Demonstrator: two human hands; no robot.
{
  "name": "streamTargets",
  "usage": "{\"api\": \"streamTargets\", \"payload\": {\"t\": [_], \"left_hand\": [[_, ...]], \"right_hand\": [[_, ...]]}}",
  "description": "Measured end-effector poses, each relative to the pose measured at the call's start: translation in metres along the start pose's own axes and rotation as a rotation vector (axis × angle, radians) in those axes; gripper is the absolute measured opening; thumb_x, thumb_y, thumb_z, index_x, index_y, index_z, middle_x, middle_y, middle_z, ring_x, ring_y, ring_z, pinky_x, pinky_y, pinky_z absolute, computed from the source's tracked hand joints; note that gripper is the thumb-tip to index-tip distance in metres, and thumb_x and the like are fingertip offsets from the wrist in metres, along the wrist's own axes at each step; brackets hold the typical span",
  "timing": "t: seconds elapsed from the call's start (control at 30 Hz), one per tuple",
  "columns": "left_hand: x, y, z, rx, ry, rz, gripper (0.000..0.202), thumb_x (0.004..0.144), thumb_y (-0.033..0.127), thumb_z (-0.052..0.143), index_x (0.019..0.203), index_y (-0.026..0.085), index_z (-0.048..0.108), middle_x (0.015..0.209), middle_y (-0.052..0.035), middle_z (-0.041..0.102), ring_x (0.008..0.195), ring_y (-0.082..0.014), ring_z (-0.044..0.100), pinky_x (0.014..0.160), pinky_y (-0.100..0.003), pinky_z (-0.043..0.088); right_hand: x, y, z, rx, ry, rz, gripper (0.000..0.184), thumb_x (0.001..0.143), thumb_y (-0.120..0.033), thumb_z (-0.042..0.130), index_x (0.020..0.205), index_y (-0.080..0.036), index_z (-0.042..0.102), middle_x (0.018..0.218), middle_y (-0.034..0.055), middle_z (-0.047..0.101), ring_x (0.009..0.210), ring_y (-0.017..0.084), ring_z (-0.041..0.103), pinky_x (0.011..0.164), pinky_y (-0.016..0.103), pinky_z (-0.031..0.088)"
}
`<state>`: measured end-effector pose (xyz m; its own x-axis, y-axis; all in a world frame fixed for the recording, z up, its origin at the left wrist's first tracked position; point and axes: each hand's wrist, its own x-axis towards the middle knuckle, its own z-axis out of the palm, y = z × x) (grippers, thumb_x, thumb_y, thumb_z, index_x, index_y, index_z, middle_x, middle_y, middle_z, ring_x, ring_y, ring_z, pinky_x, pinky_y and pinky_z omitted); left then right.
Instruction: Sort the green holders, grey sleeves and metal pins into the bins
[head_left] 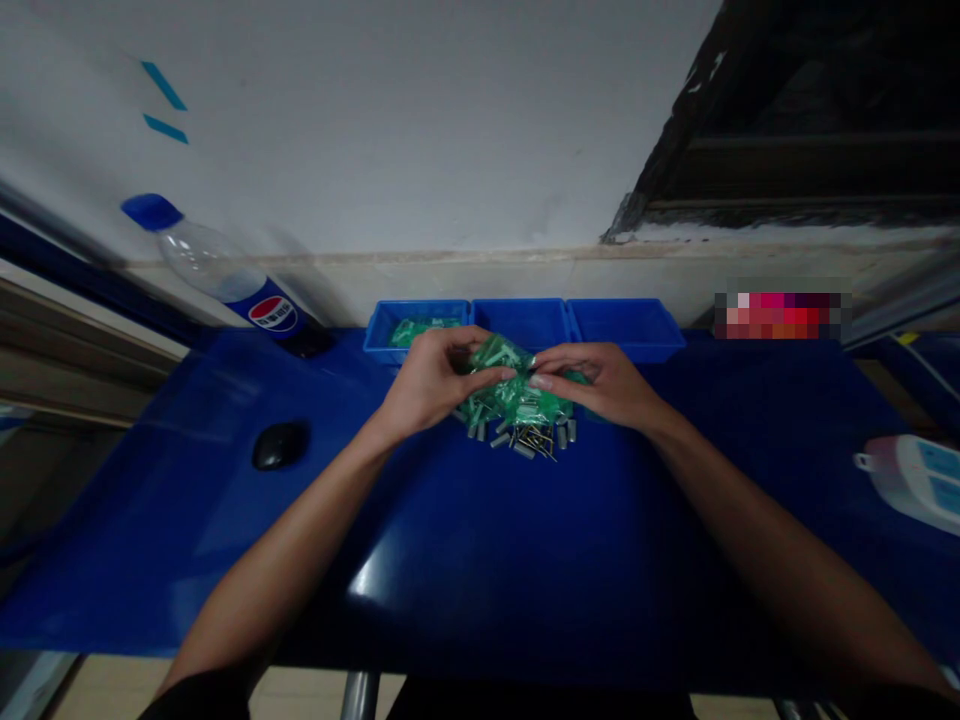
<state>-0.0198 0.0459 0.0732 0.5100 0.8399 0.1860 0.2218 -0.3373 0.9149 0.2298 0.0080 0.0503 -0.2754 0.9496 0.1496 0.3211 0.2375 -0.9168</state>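
Both my hands meet over a heap of small green plastic bags (517,400) on the blue table (480,560). My left hand (431,380) is closed, its fingers pinching one green bag at the top of the heap. My right hand (596,382) is closed too, thumb and fingers gripping the same bag from the right. In front of the heap lie several small grey metal sleeves and thin brass-coloured screws (529,438), loose on the table.
Three blue bins (525,322) stand in a row behind the hands; the left one holds green bags (420,328). A cola bottle (225,275) lies at the back left, a black mouse-like object (279,445) at left, a white device (911,480) at right.
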Motion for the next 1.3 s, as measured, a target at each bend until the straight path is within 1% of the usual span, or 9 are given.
{"api": "streamTargets", "payload": {"t": [0.17, 0.33, 0.4, 0.6, 0.77, 0.9, 1.0, 1.13, 1.3], "left_hand": [[-0.003, 0.009, 0.013, -0.168, -0.16, -0.05, 0.023, 0.091, 0.033, 0.077, 0.1, 0.012, 0.078, 0.093, -0.0077, 0.078, 0.079, -0.0156, 0.071, 0.07, -0.026, 0.058], [-0.007, 0.015, 0.011, -0.051, -0.14, -0.049, 0.029, 0.097, 0.032, 0.069, 0.121, 0.014, 0.073, 0.069, 0.0002, 0.07, 0.053, -0.0102, 0.059, 0.049, -0.02, 0.044], [-0.007, 0.015, 0.003, 0.094, -0.047, 0.004, 0.027, 0.099, 0.032, 0.067, 0.118, 0.015, 0.073, 0.074, -0.0016, 0.074, 0.057, -0.0126, 0.064, 0.052, -0.021, 0.049], [-0.002, -0.004, -0.029, 0.73, 0.383, 0.144, 0.026, 0.1, 0.023, 0.059, 0.117, 0.019, 0.078, 0.119, -0.0093, 0.08, 0.11, -0.0273, 0.077, 0.104, -0.042, 0.059], [0.004, -0.022, -0.031, 0.908, 0.246, 0.246, 0.033, 0.098, 0.019, 0.055, 0.123, 0.016, 0.076, 0.134, -0.0126, 0.074, 0.135, -0.0322, 0.063, 0.115, -0.052, 0.053], [0.001, -0.013, -0.014, 0.821, 0.063, 0.413, 0.031, 0.104, 0.019, 0.051, 0.124, 0.013, 0.074, 0.126, -0.0139, 0.074, 0.12, -0.0266, 0.07, 0.106, -0.045, 0.058], [-0.004, -0.002, -0.001, 0.789, -0.179, 0.452, 0.031, 0.107, 0.021, 0.05, 0.124, 0.012, 0.073, 0.116, -0.014, 0.076, 0.111, -0.0256, 0.073, 0.099, -0.041, 0.061], [-0.008, 0.004, 0.01, 0.78, -0.339, 0.435, 0.028, 0.107, 0.022, 0.05, 0.119, 0.013, 0.074, 0.109, -0.0137, 0.076, 0.102, -0.0249, 0.074, 0.093, -0.04, 0.062], [-0.007, 0.005, 0.008, 0.797, -0.339, 0.416, 0.028, 0.108, 0.022, 0.05, 0.12, 0.012, 0.074, 0.111, -0.0143, 0.076, 0.103, -0.0261, 0.074, 0.094, -0.043, 0.062]], "right_hand": [[0.001, 0.001, -0.001, 0.157, -0.025, 0.076, 0.019, 0.082, -0.042, 0.083, 0.086, -0.024, 0.08, 0.079, 0.0034, 0.08, 0.07, 0.019, 0.073, 0.069, 0.035, 0.057], [0.001, -0.005, -0.002, 0.161, -0.021, 0.107, 0.015, 0.083, -0.039, 0.082, 0.084, -0.024, 0.079, 0.077, 0.0034, 0.078, 0.067, 0.018, 0.07, 0.065, 0.034, 0.054], [0.001, -0.005, -0.003, 0.128, 0.023, 0.109, 0.016, 0.084, -0.039, 0.081, 0.087, -0.023, 0.079, 0.078, 0.0042, 0.079, 0.068, 0.018, 0.07, 0.066, 0.034, 0.054], [0.003, -0.004, -0.013, 0.065, 0.161, 0.093, 0.021, 0.086, -0.043, 0.078, 0.089, -0.023, 0.079, 0.076, 0.0042, 0.079, 0.064, 0.017, 0.069, 0.061, 0.032, 0.053], [0.005, 0.004, -0.027, -0.099, 0.355, -0.031, 0.018, 0.087, -0.04, 0.076, 0.091, -0.023, 0.079, 0.079, 0.0038, 0.079, 0.07, 0.019, 0.073, 0.066, 0.034, 0.056], [0.0, 0.038, -0.068, -0.31, 0.924, -0.117, 0.022, 0.092, -0.036, 0.066, 0.105, -0.024, 0.079, 0.073, 0.0034, 0.074, 0.066, 0.021, 0.068, 0.066, 0.035, 0.053], [-0.013, 0.076, -0.108, -0.496, 1.229, 0.066, 0.047, 0.089, -0.025, 0.058, 0.131, -0.013, 0.074, 0.077, 0.0105, 0.075, 0.067, 0.025, 0.066, 0.07, 0.036, 0.05], [-0.033, 0.108, -0.134, -0.786, 1.182, 0.452, 0.067, 0.088, -0.024, 0.058, 0.152, -0.005, 0.057, 0.094, 0.02, 0.08, 0.085, 0.032, 0.072, 0.083, 0.041, 0.049], [-0.038, 0.107, -0.124, -0.885, 1.086, 0.688, 0.066, 0.093, -0.035, 0.058, 0.156, -0.014, 0.056, 0.106, 0.0229, 0.079, 0.096, 0.037, 0.07, 0.082, 0.044, 0.045]]}}
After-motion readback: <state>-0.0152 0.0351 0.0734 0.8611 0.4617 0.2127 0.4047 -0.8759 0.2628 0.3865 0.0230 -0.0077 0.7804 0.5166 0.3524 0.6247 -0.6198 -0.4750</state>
